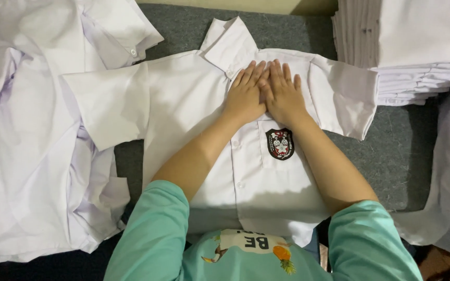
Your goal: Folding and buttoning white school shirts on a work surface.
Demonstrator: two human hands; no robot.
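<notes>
The white shirt (194, 104) lay face up, spread on the grey counter (391, 156) between a loose heap of shirts (32, 145) and a folded stack (412, 47). Left hand (245, 96) and right hand (283, 96) pressed side by side on its chest — fingers (253, 73) flat, close together, pinching nothing — seemingly to smooth the placket.

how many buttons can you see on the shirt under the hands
3 on the white shirt: one at the collar, two on the placket below the left hand, upper, lower. Hands and forearms may hide more.
</notes>
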